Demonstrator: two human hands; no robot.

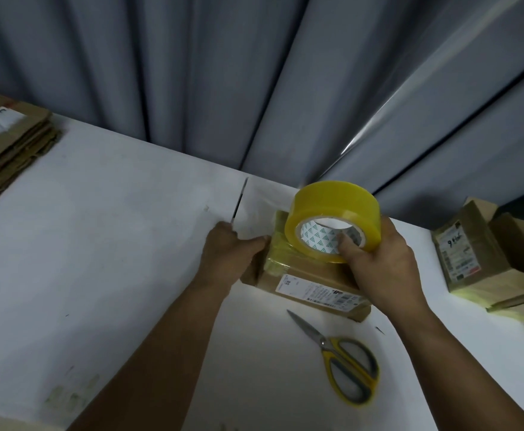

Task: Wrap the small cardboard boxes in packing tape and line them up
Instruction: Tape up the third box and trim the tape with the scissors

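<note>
At table centre, the left hand (232, 248) grips the stiff, seemingly light cardboard box (309, 276) by its end, while the right hand (382, 259) clasps the tape roll (332, 213) through its core, resting atop the box.

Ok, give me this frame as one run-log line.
stage: taping underway | left hand: grips box end | right hand: holds tape roll on box top | scissors: lying on table | wrapped boxes: far right

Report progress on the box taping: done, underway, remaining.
Done: taped boxes sit at far right. Underway: the left hand grips a partly taped box; the right hand holds the tape roll on it. Left: finish wrapping, probably cut with the scissors, line it up.
</note>
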